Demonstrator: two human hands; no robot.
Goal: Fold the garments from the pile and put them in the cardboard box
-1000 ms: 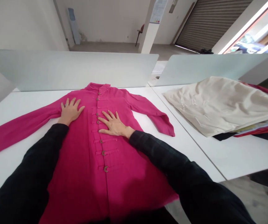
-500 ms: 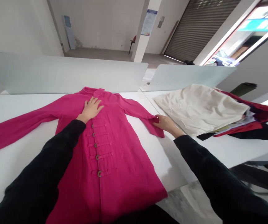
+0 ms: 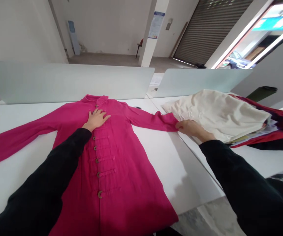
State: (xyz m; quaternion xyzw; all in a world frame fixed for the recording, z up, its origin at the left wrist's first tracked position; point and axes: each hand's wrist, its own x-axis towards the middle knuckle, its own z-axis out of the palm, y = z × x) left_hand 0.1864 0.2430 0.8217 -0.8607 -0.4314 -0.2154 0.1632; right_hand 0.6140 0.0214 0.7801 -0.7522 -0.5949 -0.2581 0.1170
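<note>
A magenta long-sleeved shirt [image 3: 129,170] lies front up on the white table, its collar toward the far side and a row of round buttons down the middle. My left hand [image 3: 96,120] rests flat on the upper chest, fingers spread. At the cuff of the sleeve on the right, my right hand [image 3: 189,127] pinches the fabric and holds that sleeve stretched out sideways, with some bunching before the cuff. The other sleeve [image 3: 20,129] extends to the left across the table. The shirt's lower part runs out of view at the bottom.
Right of the shirt lies a pile of folded clothes with a cream garment [image 3: 220,114] on top, close to my right hand. Frosted partition panels [image 3: 82,82] line the table's far edge. The white table [image 3: 171,164] ends at the lower right above the floor.
My right hand has moved right, pulling the sleeve from bent and hanging down to stretched out toward the clothes pile. My left hand stays on the chest.
</note>
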